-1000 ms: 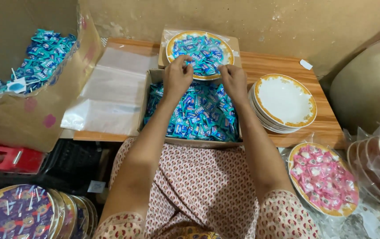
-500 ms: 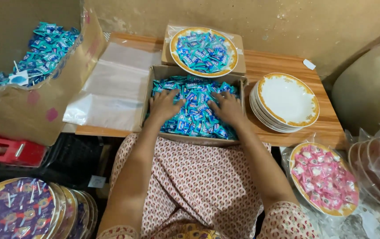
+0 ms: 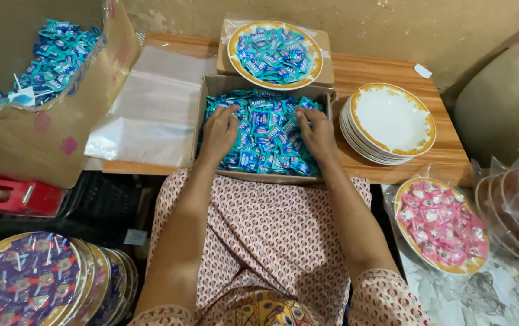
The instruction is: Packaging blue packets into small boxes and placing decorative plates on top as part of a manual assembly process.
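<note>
A shallow cardboard box [image 3: 211, 90] full of blue wrapped candies [image 3: 265, 130] sits at the near edge of a wooden table [image 3: 386, 66]. My left hand [image 3: 219, 131] lies on the candies at the box's left side, fingers curled down into them. My right hand [image 3: 316, 130] rests on the candies at the right side, fingers bent among the wrappers. Whether either hand has hold of any candies is hidden. Behind the box, a gold-rimmed plate [image 3: 274, 54] heaped with blue candies sits on a flat carton.
A stack of empty white gold-rimmed plates [image 3: 389, 121] stands right of the box. Clear plastic bags [image 3: 151, 108] lie on the left. A large carton [image 3: 48, 127] holds more blue candies. Wrapped plates of pink candies [image 3: 441, 226] and purple candies [image 3: 21, 281] lie lower down, with a red tape dispenser [image 3: 12, 194].
Both hands left the filled plate at the back and came down into the candy box, where they now press among the candies.
</note>
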